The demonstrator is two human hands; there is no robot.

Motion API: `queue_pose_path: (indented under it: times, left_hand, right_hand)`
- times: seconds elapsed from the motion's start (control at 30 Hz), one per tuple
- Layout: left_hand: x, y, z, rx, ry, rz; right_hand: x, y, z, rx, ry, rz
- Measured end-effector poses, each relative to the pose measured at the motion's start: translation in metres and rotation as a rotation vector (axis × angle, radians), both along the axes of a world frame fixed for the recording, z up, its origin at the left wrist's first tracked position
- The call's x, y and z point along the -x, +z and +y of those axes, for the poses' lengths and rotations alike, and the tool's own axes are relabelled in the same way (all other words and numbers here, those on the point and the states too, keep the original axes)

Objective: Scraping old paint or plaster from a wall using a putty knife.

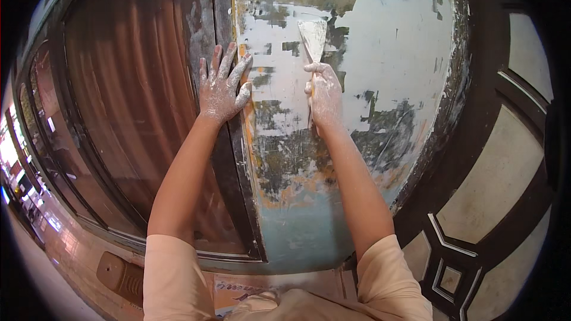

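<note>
My right hand (325, 93) is closed around the handle of a putty knife (314, 38), whose wide blade points up and lies against or close to the wall. White filler coats the blade and dusts both hands. Pale patches of filler (397, 49) cover much of the wall (299, 227), with dark, scraped areas and bits of orange between them; its lower part is blue-green. My left hand (223, 84) rests with fingers spread on the dark wooden frame (200, 31) at the wall's left edge, holding nothing.
Left of the frame is a glazed panel with a reddish-brown curtain (134, 76) behind it. A dark panelled door (495, 165) with pale insets stands to the right. Low on the left sits a brown plastic object (116, 272) on the tiled floor. A printed sheet (232, 290) lies below the wall.
</note>
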State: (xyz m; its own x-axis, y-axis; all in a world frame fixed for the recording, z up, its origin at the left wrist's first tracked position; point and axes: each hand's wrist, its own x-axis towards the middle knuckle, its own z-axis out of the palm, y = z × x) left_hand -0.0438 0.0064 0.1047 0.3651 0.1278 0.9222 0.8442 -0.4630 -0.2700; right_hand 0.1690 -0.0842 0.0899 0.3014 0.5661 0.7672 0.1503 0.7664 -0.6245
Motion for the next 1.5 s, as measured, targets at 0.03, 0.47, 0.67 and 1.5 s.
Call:
queue_pose_path:
  times: [0.03, 0.47, 0.67, 1.5]
  left_hand:
    - [0.000, 0.000, 0.001, 0.006, 0.003, 0.000]
    - [-0.051, 0.057, -0.015, 0.016, 0.219, -0.138]
    - [-0.051, 0.053, -0.012, -0.031, 0.121, -0.182]
    - [-0.059, 0.034, -0.008, -0.046, 0.184, -0.153]
  right_hand:
    - [-0.001, 0.007, 0.000, -0.008, -0.024, -0.025]
    - [-0.010, 0.022, -0.011, -0.001, 0.067, -0.053]
    - [-0.011, 0.016, -0.018, 0.080, 0.058, 0.039]
    - [-0.062, -0.089, -0.032, 0.299, 0.191, 0.219]
